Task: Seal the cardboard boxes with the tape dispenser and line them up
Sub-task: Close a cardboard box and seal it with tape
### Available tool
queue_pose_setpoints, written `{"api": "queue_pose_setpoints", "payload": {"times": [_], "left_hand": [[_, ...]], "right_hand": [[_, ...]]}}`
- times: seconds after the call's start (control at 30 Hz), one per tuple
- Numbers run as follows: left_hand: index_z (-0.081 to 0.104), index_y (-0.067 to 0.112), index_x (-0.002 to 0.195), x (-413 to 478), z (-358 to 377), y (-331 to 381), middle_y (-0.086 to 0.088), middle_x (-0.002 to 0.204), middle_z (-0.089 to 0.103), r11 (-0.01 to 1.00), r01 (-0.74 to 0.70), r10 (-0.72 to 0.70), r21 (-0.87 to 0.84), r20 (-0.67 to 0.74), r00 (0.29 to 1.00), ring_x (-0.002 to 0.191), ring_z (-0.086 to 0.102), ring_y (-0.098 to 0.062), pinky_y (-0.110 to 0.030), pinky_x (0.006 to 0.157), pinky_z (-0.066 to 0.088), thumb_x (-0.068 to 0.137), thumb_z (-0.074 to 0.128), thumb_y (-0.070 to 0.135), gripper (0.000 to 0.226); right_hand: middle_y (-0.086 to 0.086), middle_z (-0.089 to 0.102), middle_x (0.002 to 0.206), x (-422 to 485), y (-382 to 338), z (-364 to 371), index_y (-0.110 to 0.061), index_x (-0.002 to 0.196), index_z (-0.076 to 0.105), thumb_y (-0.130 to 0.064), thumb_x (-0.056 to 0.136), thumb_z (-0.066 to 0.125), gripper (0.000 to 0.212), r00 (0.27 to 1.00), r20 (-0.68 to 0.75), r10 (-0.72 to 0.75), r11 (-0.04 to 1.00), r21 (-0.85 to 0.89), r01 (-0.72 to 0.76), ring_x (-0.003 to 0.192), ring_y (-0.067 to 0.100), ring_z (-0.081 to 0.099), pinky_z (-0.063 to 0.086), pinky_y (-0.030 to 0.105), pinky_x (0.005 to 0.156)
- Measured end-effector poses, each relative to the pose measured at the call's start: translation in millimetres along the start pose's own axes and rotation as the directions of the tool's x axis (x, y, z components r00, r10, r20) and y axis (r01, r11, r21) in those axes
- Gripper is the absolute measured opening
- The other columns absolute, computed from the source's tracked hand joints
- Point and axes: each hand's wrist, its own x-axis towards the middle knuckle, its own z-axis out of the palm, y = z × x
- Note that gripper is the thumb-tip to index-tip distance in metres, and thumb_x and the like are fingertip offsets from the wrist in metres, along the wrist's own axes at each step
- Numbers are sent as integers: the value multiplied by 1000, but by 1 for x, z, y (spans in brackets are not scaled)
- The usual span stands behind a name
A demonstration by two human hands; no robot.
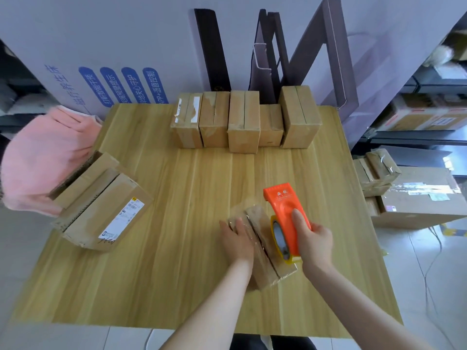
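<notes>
Right hand (pixel 316 241) is closing its grip around the handle of an orange tape dispenser (pixel 283 205), thumb lying along the top and fingers curling under the far side. Its tape roll (pixel 279 236) is resting against a small box (pixel 267 271) lying at an angle in the lower centre of the frame, on a pale wooden table (pixel 177 198). Left hand (pixel 238 238) is pressing flat on the box's left half, fingers spread and straight, not curling round anything.

A row of boxes (pixel 243 122) is standing side by side along the table's far edge, upper centre. A larger box (pixel 101 205) is sitting at the left edge, overlapping a pink cloth (pixel 43 152).

What could go wrong: the box is only being pressed down, not gripped, so a pull on the tape could be dragging it sideways or spinning it. Tape running off the angled seam would be wrinkling or leaving the flaps open.

Hard to make out: the left hand and the dispenser are covering much of the seam, so it is unclear how much tape is already sticking. Shiny film near the box's far end is blurring. The dispenser's cutting edge is hidden.
</notes>
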Motion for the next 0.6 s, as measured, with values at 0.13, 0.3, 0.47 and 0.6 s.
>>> {"api": "queue_pose_setpoints", "payload": {"times": [0.13,0.3,0.47,0.6], "left_hand": [[41,5,141,-2,-24,-11,-15,141,43,837,-440,477,326,-42,878,132,36,-28,-35,109,29,98,43,36,53],[58,9,127,8,-34,3,-6,132,56,593,-693,598,410,351,720,125,47,-20,-31,106,39,98,40,17,35],[49,6,137,17,-30,21,-8,137,53,404,-736,523,544,522,673,127,46,-25,-30,105,36,93,57,15,46],[45,16,137,26,-24,46,-1,135,52,354,-667,335,656,577,745,119,51,-22,-30,91,42,89,57,14,49]], "right_hand": [[3,46,51,-1,0,-2,-7,58,52,-37,88,66,45,998,-8,61,998,31,-61,47,17,42,34,26,46],[6,55,57,0,-1,-4,-3,66,60,-39,88,66,42,998,9,56,997,47,-56,51,18,50,40,26,48],[5,55,56,-1,-2,-1,-4,65,60,-39,87,66,42,999,10,49,998,40,-49,50,17,50,40,26,48],[6,55,59,-1,-3,-1,-5,65,58,-39,87,67,42,998,13,64,996,55,-65,51,18,50,40,26,48]]}}
